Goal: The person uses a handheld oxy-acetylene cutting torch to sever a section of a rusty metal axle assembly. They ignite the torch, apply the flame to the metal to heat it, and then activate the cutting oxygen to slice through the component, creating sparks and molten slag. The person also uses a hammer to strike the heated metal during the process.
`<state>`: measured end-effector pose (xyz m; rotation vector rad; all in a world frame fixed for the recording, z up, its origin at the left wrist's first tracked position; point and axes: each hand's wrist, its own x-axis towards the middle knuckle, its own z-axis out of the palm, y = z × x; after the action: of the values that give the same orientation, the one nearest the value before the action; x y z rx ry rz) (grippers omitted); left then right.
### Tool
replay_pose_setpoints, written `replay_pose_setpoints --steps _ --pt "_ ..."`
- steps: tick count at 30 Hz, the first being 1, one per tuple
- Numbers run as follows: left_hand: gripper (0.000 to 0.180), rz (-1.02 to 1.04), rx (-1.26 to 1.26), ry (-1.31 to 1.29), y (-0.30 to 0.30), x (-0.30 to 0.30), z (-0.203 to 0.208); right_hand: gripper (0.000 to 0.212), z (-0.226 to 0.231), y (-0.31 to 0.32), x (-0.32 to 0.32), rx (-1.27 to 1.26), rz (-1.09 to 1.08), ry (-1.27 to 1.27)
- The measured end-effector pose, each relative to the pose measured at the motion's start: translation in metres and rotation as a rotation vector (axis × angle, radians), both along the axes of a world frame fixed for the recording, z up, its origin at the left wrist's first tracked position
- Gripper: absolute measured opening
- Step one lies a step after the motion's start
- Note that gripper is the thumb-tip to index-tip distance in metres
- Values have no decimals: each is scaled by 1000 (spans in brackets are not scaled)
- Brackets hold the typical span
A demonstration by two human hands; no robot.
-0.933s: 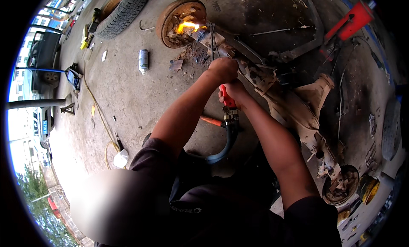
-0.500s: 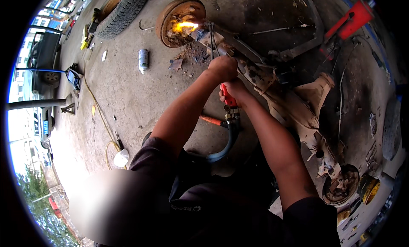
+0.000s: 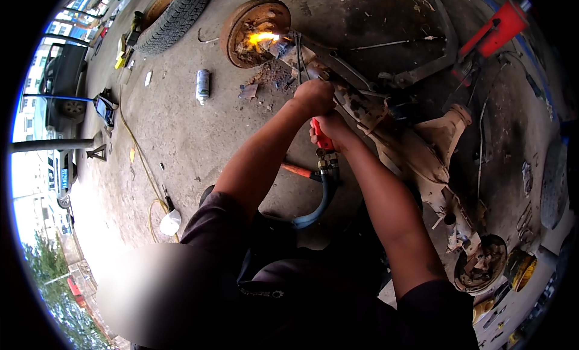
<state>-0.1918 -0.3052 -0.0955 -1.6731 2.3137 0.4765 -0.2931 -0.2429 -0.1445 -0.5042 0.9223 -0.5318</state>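
Observation:
Both of my hands are on a cutting torch. My right hand (image 3: 330, 128) is closed round its red handle (image 3: 323, 137), with brass fittings and a blue hose (image 3: 321, 206) below it. Just ahead, my left hand (image 3: 315, 95) is closed round the thin metal tubes (image 3: 299, 55). From the torch's head a bright yellow-orange flame (image 3: 263, 37) plays on the rusty hub area inside a round brake backing plate (image 3: 232, 33). That plate sits at the far end of a dirty vehicle axle (image 3: 416, 149), which lies on the floor along my right side.
A spray can (image 3: 203, 86) stands left of the rust debris (image 3: 274, 78). A tyre (image 3: 175, 25) lies at the far left, a red jack (image 3: 496, 29) at the far right. An orange-handled tool (image 3: 298, 171) and a yellow hose (image 3: 134, 136) are on the concrete. Parked vehicles (image 3: 65, 78) are farther left.

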Motion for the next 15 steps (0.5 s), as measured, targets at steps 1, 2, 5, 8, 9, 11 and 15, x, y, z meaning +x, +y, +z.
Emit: replay_pose_setpoints --steps 1,2,5,8,9,11,15 --pt "32 12 6 -4 0 0 0 14 2 1 0 -7 2 10" --pt "32 24 13 -7 1 0 -1 16 5 2 0 -13 3 20" --pt "33 23 12 -5 -1 -2 -1 19 4 2 -2 -21 -2 25" --pt "34 34 11 -7 0 -3 -1 20 5 2 -2 -16 2 34" --pt "34 35 10 -10 0 -2 -1 20 6 2 -1 -14 6 40" --pt "34 33 8 -13 -1 -3 -3 20 2 2 -2 -23 3 32" --pt "34 16 -4 1 -3 -4 -3 16 -9 -2 -4 -15 -1 -12"
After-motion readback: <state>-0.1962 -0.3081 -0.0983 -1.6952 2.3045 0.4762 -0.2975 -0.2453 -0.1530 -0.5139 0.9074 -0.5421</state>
